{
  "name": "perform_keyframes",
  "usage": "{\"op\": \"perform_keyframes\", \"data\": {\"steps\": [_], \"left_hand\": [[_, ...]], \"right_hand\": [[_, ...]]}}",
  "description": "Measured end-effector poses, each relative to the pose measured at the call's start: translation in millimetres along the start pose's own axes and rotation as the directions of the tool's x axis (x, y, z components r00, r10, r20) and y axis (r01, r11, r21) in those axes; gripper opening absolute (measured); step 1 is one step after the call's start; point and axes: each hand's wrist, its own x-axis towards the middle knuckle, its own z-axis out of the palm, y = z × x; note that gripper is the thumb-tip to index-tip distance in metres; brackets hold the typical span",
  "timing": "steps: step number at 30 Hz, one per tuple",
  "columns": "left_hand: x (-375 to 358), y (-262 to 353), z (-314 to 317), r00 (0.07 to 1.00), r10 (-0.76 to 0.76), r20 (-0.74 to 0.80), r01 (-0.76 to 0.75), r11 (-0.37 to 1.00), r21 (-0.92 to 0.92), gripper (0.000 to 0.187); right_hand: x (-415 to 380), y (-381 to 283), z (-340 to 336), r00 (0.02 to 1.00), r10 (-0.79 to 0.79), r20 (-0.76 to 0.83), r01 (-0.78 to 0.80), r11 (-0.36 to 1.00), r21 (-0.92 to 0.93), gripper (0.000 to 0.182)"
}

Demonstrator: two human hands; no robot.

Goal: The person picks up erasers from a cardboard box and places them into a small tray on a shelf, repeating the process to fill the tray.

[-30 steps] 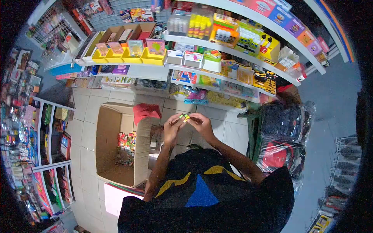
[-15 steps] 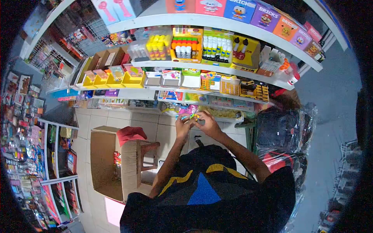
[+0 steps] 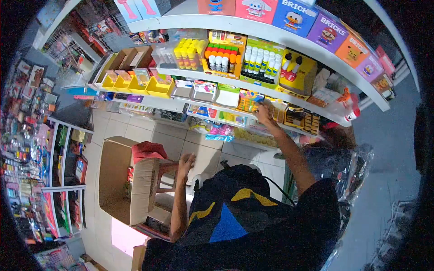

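My right hand (image 3: 266, 113) reaches to a lower shelf, its fingers drawn together at the front right of a small display box (image 3: 247, 103) of orange, yellow and green pieces. A small blue patch (image 3: 259, 98) shows right at the fingertips; what the fingers hold, if anything, I cannot make out. Beside that box stands another tray of yellowish goods (image 3: 275, 109). My left hand (image 3: 186, 163) hangs low over the tiled floor with its fingers apart and nothing in it, near a stool (image 3: 167, 174) with a red cloth (image 3: 148, 152) above it.
A large cardboard box (image 3: 120, 180) stands on the floor at left. Glue bottles (image 3: 261, 65) and yellow bins (image 3: 158, 87) line the shelves, with brick toy boxes (image 3: 329, 31) on top. Plastic-wrapped bags (image 3: 337, 167) stand at right.
My hands have parted from a small colourful item they held together. The right hand has moved up and right to the display box; the left has dropped down and left, its fingers loosened.
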Motion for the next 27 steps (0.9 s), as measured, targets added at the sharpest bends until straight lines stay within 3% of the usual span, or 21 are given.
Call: {"op": "perform_keyframes", "data": {"steps": [2,4,7,9,10,11,12,14,18,21,24,27], "left_hand": [[-8,-50,-36,0.97,-0.201,-0.133,0.209,0.977,0.046,0.043],[-30,-94,-69,0.964,-0.247,-0.099,0.245,0.969,-0.027,0.042],[-61,-122,-83,0.857,-0.462,-0.229,0.436,0.886,-0.157,0.042],[-76,-142,-97,0.91,-0.415,-0.015,0.37,0.827,-0.424,0.042],[-81,-145,-98,0.928,-0.363,0.083,0.346,0.761,-0.549,0.042],[-80,-153,-87,0.877,-0.438,-0.198,0.397,0.892,-0.216,0.043],[-74,-155,-80,0.855,-0.461,-0.237,0.438,0.887,-0.146,0.043],[-64,-165,-74,0.811,-0.493,-0.314,0.517,0.856,-0.008,0.044],[-57,-166,-75,0.897,-0.392,-0.207,0.405,0.914,0.025,0.04],[-46,-186,-89,0.954,-0.256,-0.154,0.284,0.937,0.203,0.032],[-47,-190,-95,0.99,-0.024,-0.135,0.066,0.948,0.311,0.024],[-61,-178,-99,0.991,0.089,-0.098,-0.065,0.973,0.221,0.022]], "right_hand": [[4,1,-3,0.998,-0.064,0.003,0.064,0.995,-0.077,0.045],[16,8,4,0.992,0.004,0.129,0.005,0.998,-0.069,0.049],[24,30,31,0.976,0.108,0.189,-0.094,0.992,-0.08,0.051],[24,23,28,0.948,0.206,0.243,-0.196,0.978,-0.066,0.051],[23,23,26,0.967,0.15,0.207,-0.143,0.989,-0.046,0.048],[22,23,25,0.981,0.092,0.17,-0.089,0.996,-0.026,0.046],[22,22,24,0.991,0.034,0.131,-0.033,0.999,-0.007,0.043],[24,29,33,0.988,0.108,0.108,-0.118,0.989,0.088,0.039],[26,31,34,0.976,0.19,0.109,-0.2,0.976,0.087,0.037],[28,25,33,0.968,0.212,0.132,-0.223,0.972,0.079,0.041],[21,23,41,0.983,0.11,-0.15,-0.105,0.994,0.042,0.041],[33,48,51,0.993,0.115,0.026,-0.117,0.984,0.132,0.039]]}}
